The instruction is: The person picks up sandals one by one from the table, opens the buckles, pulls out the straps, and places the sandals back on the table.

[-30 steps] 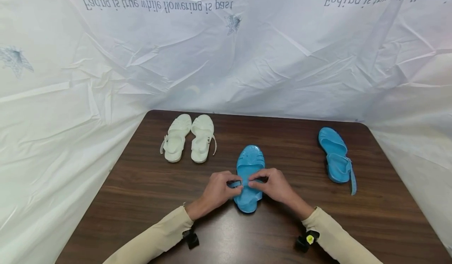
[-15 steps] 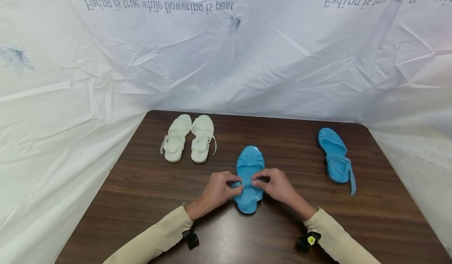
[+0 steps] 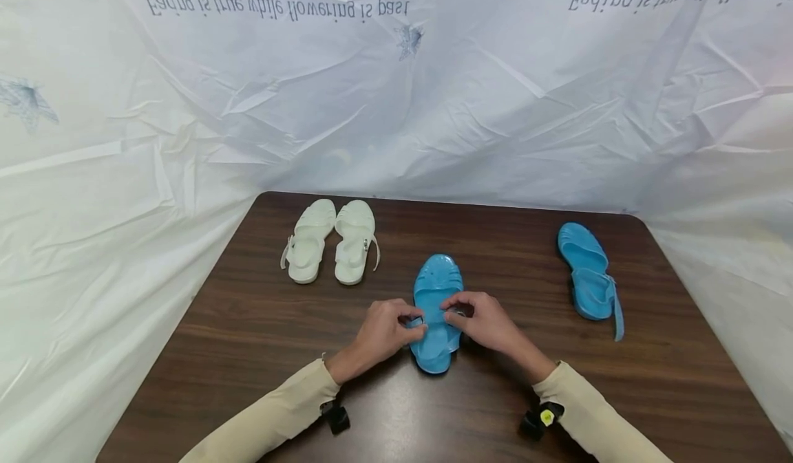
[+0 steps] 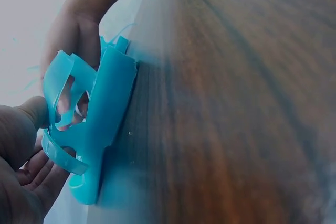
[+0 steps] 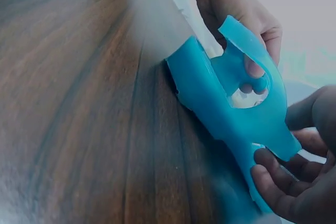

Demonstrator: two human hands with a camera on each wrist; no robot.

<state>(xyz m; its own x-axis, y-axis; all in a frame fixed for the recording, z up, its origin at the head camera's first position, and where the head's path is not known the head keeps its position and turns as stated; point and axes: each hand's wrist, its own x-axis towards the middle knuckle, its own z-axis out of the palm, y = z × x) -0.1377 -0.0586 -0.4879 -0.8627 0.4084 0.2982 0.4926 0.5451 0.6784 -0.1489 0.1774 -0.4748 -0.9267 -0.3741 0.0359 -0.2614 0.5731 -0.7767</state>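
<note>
A blue jelly sandal (image 3: 438, 281) lies sole down mid-table, toe pointing away. My left hand (image 3: 387, 329) pinches its ankle strap on the left, where a small metal buckle shows between thumb and index finger. In the left wrist view the strap (image 4: 60, 153) loops past the fingers of that hand. My right hand (image 3: 480, 318) holds the sandal's right side between thumb and fingers. The right wrist view shows the right fingers (image 5: 273, 174) around the side strap (image 5: 283, 140); their exact contact is partly hidden.
The other blue sandal (image 3: 591, 277) lies at the right with its strap hanging loose. A pair of white sandals (image 3: 334, 243) stands side by side at the back left. Behind the dark wooden table (image 3: 248, 339) hangs a white plastic sheet (image 3: 396, 126).
My right hand has shifted slightly to the right, its fingertips drawing off the sandal's middle. My left hand keeps its place at the strap.
</note>
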